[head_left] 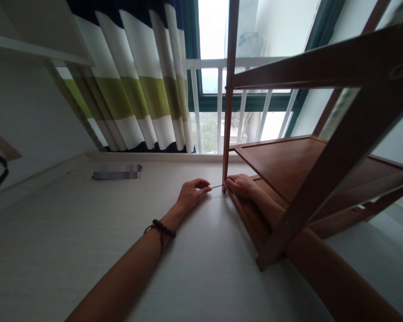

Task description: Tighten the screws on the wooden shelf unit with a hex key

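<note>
A brown wooden shelf unit point(272, 156) stands on the right. My left hand point(189, 193), with a dark beaded bracelet at the wrist, pinches the end of a thin dark rod point(216, 186) that looks like a hex key. The rod's far tip meets the foot of the shelf's far leg point(225, 165). Reaching in under a shelf board, my right hand point(241, 185) is closed around the lower rail at that same leg. Its fingertips are partly hidden by the leg, and the forearm passes behind the near slanted post point(309, 205).
On the pale floor point(87, 241), a long narrow blurred-out object point(117, 171) lies by the wall. Behind are a striped curtain point(147, 94), white railings point(219, 107) and a window. A black curved thing point(2, 172) juts in at far left.
</note>
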The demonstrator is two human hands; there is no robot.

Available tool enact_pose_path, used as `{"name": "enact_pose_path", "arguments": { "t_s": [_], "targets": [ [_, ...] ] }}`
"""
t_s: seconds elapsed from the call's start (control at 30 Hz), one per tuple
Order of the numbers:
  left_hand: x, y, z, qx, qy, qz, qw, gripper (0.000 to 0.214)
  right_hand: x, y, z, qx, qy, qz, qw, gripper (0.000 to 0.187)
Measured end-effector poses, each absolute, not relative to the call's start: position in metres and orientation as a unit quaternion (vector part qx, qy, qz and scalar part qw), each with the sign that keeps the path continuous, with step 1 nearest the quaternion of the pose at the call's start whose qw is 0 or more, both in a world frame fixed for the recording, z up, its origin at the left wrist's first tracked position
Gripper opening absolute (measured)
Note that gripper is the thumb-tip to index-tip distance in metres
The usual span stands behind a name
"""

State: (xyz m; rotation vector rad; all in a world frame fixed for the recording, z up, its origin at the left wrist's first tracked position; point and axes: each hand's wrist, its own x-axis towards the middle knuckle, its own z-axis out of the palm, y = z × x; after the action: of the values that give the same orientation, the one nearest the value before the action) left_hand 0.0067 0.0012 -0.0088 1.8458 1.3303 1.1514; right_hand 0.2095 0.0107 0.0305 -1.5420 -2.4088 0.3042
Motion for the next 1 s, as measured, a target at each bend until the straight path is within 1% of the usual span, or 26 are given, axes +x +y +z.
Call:
{"name": "enact_pose_path", "arguments": {
  "t_s": [0.07, 0.17, 0.23, 0.37, 0.43, 0.7, 0.9, 1.0],
  "targets": [
    [0.007, 0.0, -0.006, 0.713, 0.494, 0.427, 0.255, 0.022, 0.209, 0.009, 0.031, -0.536, -0.828, 0.1, 0.13, 0.04],
    [0.007, -0.001, -0.003, 0.728, 0.495, 0.413, 0.233, 0.022, 0.209, 0.008, 0.033, -0.536, -0.828, 0.102, 0.126, 0.039],
    [0.006, -0.001, -0.003, 0.726, 0.491, 0.4, 0.268, 0.025, 0.209, 0.008, 0.034, -0.538, -0.828, 0.099, 0.123, 0.039],
    [0.004, -0.001, -0.005, 0.695, 0.462, 0.384, 0.394, 0.037, 0.208, 0.009, 0.033, -0.547, -0.825, 0.087, 0.114, 0.039],
    [0.003, -0.001, -0.005, 0.682, 0.453, 0.384, 0.427, 0.039, 0.208, 0.01, 0.033, -0.549, -0.824, 0.085, 0.112, 0.039],
    [0.003, -0.002, 0.002, 0.698, 0.438, 0.354, 0.442, 0.043, 0.208, 0.009, 0.033, -0.553, -0.82, 0.094, 0.113, 0.038],
    [0.001, 0.0, 0.001, 0.694, 0.437, 0.357, 0.446, 0.045, 0.206, 0.008, 0.035, -0.546, -0.825, 0.086, 0.117, 0.037],
    [0.0, 0.001, -0.004, 0.691, 0.432, 0.355, 0.458, 0.05, 0.207, 0.008, 0.035, -0.548, -0.825, 0.082, 0.112, 0.037]
  ]
}}
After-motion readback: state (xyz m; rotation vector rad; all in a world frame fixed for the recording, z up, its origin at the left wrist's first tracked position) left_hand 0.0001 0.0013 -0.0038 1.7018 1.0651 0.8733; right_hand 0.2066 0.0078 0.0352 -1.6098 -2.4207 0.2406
